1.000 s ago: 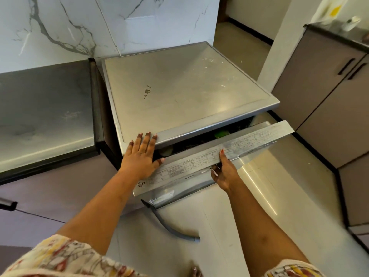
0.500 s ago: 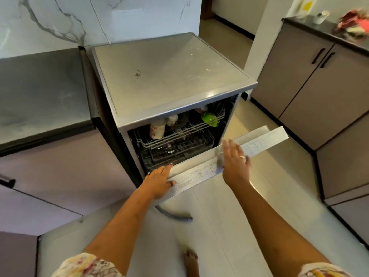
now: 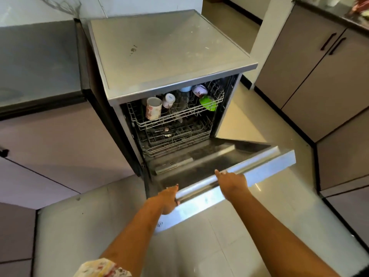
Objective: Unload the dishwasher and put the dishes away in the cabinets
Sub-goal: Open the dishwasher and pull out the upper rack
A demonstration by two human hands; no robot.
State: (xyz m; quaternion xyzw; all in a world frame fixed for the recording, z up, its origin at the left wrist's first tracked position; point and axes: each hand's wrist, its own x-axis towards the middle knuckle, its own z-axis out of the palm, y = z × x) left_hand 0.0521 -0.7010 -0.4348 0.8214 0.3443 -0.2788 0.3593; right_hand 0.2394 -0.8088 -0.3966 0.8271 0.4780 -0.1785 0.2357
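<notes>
We hold door point(image 3: 259, 166) near flat: left hand point(image 3: 168, 198) grips front edge, right hand point(image 3: 232, 181) lies over it, curl unclear. Mugs point(image 3: 153, 108), green bowl point(image 3: 208, 102) at 12 o'clock in upper rack point(image 3: 179, 115). Looks like 0 unloaded; cabinets point(image 3: 319, 76) at 2 o'clock shut.

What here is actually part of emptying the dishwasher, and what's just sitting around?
Part of the job:
- dishwasher door, its edge held by the left hand and right hand
- flowered mug, white cup and green bowl in the upper rack
- spoons in the lower rack
- cabinets

Just lying about:
- grey countertop on the left
- clutter on the far counter
</notes>
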